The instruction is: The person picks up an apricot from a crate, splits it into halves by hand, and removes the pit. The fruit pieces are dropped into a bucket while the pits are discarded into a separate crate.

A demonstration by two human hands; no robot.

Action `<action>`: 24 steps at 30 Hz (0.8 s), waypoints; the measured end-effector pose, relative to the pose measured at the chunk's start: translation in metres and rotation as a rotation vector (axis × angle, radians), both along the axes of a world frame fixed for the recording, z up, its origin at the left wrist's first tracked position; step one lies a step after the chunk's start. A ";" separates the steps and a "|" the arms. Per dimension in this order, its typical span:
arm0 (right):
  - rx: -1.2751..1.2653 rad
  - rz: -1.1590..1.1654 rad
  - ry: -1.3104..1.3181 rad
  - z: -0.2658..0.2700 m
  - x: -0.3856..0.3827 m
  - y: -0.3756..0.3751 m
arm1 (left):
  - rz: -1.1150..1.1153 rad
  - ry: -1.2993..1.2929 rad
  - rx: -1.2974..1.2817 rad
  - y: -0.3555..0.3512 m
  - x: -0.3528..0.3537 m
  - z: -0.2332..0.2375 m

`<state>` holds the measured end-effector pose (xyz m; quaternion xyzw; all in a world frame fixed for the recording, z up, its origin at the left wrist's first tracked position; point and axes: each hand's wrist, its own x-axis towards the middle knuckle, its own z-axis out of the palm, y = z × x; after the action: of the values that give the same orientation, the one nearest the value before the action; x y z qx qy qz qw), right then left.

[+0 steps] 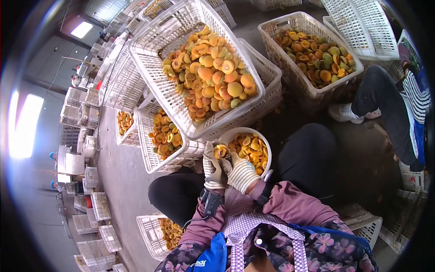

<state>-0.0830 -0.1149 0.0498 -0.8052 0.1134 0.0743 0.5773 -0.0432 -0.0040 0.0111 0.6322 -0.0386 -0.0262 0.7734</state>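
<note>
My left hand, in a grey-and-white glove, is closed around a peach half, its orange cut face turned up. Right beside it, my right hand, in a striped glove, is closed with its fingertips against the fruit. Something small and dark shows between the hands, but I cannot make out what it is. Both hands are at the near-left rim of a white bucket holding yellow-orange peach pieces. Beyond the bucket, a large white crate of halved peaches is tilted toward me on another crate.
A second crate of peach halves stands at the right, near a seated person's leg. Smaller crates of fruit are at the left, and another is by my left side. Stacked crates line the far left floor.
</note>
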 end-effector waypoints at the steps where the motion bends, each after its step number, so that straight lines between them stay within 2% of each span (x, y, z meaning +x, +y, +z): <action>1: -0.046 0.029 0.002 0.005 -0.001 -0.002 | 0.006 0.158 -0.013 0.002 0.000 0.003; 4: -0.111 0.085 0.037 0.003 0.000 -0.001 | 0.016 0.286 -0.116 -0.004 0.002 0.012; 6: -0.107 0.083 0.046 -0.001 -0.001 0.001 | 0.037 0.279 -0.086 -0.015 0.002 0.030; 9: -0.027 0.151 0.075 0.005 -0.002 -0.001 | 0.032 0.080 0.068 -0.011 0.001 0.031; 10: -0.026 0.152 0.074 -0.003 -0.002 0.003 | 0.033 0.078 0.069 -0.007 0.006 0.026; 12: 0.082 0.167 -0.044 -0.042 -0.003 0.022 | -0.069 -0.163 0.261 0.003 0.020 0.010; 13: 0.262 0.145 -0.080 -0.044 0.000 0.027 | -0.078 -0.065 0.210 0.000 0.016 0.026; 14: 0.262 0.144 -0.075 -0.047 -0.001 0.027 | -0.079 -0.060 0.210 0.004 0.017 0.026; 16: 0.091 0.239 -0.042 -0.041 -0.002 0.023 | -0.188 0.087 0.155 0.008 0.019 0.026; 17: 0.030 0.157 0.022 -0.033 -0.003 0.022 | -0.131 -0.230 0.429 0.006 0.022 0.016; 18: -0.019 0.216 0.111 -0.004 -0.003 0.005 | -0.064 -0.556 0.692 0.003 0.026 0.005; 20: 0.139 0.113 -0.141 -0.076 0.001 0.036 | -0.008 -0.066 0.411 -0.016 0.016 0.031; 21: 0.139 0.126 -0.143 -0.076 -0.004 0.039 | -0.144 -0.030 0.400 -0.013 0.017 0.041; 22: 0.310 0.080 -0.135 -0.073 -0.007 0.043 | -0.274 0.006 0.392 -0.005 0.021 0.050; 23: 0.481 0.032 -0.125 -0.061 -0.006 0.043 | -0.450 -0.168 0.304 0.001 0.028 0.052; 24: 0.486 0.050 -0.125 -0.050 -0.010 0.037 | -0.289 0.065 0.262 0.006 0.020 0.051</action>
<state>-0.0929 -0.0775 -0.0004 -0.6485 0.0366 0.0637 0.7577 -0.0232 0.0020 0.0618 0.7142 -0.1002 -0.1620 0.6736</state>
